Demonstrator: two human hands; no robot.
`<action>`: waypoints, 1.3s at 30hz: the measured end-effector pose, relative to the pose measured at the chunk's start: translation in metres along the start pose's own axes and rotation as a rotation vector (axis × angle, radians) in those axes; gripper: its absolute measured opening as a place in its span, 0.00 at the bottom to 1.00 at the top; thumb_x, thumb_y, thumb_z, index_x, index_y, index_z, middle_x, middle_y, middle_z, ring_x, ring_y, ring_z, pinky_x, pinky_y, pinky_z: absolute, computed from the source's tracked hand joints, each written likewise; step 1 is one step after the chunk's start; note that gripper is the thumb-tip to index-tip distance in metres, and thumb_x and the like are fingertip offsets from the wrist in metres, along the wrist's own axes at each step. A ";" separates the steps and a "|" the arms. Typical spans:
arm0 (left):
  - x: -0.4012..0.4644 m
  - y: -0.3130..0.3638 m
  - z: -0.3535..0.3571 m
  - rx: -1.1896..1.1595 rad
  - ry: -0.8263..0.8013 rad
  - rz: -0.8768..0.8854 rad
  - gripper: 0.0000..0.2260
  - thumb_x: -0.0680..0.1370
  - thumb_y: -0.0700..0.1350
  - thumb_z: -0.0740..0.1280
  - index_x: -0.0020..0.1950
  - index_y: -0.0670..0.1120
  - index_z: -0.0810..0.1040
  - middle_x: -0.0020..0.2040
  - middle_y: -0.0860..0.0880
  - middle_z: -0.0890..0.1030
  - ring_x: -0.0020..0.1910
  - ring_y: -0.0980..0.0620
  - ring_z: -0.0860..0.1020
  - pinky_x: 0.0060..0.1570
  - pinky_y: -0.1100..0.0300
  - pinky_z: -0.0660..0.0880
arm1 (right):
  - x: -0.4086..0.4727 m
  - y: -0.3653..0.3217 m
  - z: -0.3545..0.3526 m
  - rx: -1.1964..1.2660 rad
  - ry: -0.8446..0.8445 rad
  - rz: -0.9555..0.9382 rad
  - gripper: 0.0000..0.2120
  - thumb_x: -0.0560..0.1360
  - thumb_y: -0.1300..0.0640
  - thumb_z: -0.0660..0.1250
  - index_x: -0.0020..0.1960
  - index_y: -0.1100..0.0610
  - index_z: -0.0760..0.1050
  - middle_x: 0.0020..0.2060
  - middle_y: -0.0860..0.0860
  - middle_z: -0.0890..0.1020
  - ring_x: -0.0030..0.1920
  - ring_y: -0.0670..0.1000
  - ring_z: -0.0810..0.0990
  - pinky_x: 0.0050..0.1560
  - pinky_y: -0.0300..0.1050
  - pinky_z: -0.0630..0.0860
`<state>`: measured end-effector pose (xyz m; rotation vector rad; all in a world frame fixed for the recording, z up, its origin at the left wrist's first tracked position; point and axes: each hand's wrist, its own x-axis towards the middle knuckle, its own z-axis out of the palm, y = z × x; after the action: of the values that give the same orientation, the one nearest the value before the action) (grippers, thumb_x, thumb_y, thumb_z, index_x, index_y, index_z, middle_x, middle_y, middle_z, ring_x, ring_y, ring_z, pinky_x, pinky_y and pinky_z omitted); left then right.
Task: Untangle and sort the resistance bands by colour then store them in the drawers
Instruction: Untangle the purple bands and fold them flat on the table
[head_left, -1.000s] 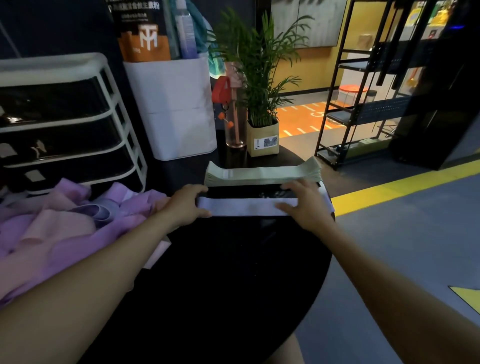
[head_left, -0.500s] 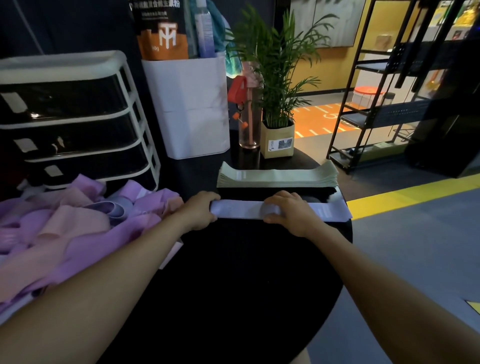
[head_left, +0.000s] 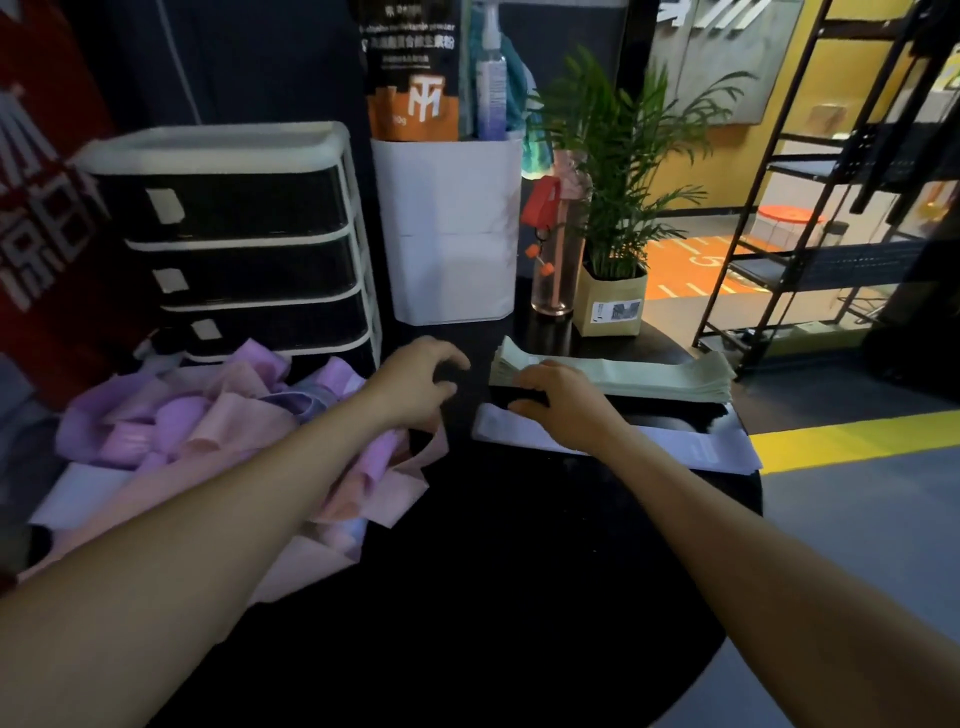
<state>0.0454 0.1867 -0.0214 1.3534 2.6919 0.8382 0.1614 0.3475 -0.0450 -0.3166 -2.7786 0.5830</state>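
Resistance bands lie in three groups on the round black table (head_left: 467, 597). At about 1 o'clock from the table's middle, a flat pale lavender-white band (head_left: 696, 449) lies stretched crosswise near the far edge, and just beyond it sits a neat stack of pale green bands (head_left: 649, 374), with a dark strip between them that may be a stack of black bands, though the dim light makes this hard to tell. At 9 to 10 o'clock a loose tangled heap of pink and purple bands (head_left: 208, 415) spreads across the table's left side.

The right hand (head_left: 561, 405) rests palm down on the left end of the lavender-white band, fingers bent, their tips at the near corner of the green stack; whether they pinch anything I cannot tell. The left hand (head_left: 415, 382) hovers at the heap's right edge, fingers loosely curled and spread, holding nothing.

At 11 o'clock stands a white-framed drawer unit with three dark drawers (head_left: 244, 249), all closed. At 12 o'clock stands a white rectangular bin (head_left: 452, 244) holding an orange-and-black pouch (head_left: 410, 73) and a spray bottle (head_left: 491, 78). Beside it, toward 1 o'clock, stand a clear pink water bottle with a red strap (head_left: 556, 244) and a small potted palm in a tan paper pot (head_left: 615, 306). Farther right stands a black metal shelf rack (head_left: 831, 182) on the floor.
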 end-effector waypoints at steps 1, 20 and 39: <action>-0.004 -0.007 -0.009 0.020 0.029 -0.011 0.14 0.74 0.36 0.67 0.60 0.45 0.78 0.60 0.46 0.75 0.60 0.48 0.74 0.56 0.66 0.65 | 0.006 -0.011 0.002 0.032 0.004 -0.016 0.13 0.75 0.56 0.68 0.57 0.61 0.78 0.52 0.57 0.79 0.53 0.57 0.77 0.46 0.40 0.67; -0.098 -0.117 -0.095 0.028 0.260 -0.228 0.08 0.74 0.40 0.70 0.52 0.44 0.81 0.51 0.43 0.77 0.48 0.44 0.77 0.46 0.57 0.71 | 0.074 -0.163 0.085 0.229 -0.159 -0.107 0.09 0.74 0.61 0.66 0.53 0.58 0.81 0.49 0.55 0.83 0.49 0.53 0.79 0.47 0.38 0.69; -0.102 -0.109 -0.122 -0.248 0.332 -0.220 0.09 0.74 0.33 0.67 0.54 0.38 0.78 0.49 0.46 0.77 0.47 0.51 0.75 0.43 0.74 0.70 | 0.106 -0.221 -0.024 0.393 0.477 -0.192 0.12 0.77 0.64 0.61 0.55 0.58 0.81 0.47 0.54 0.84 0.43 0.46 0.78 0.39 0.26 0.69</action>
<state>-0.0011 0.0024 0.0100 0.9165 2.7722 1.4199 0.0360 0.1864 0.0929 -0.0835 -2.1522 0.8563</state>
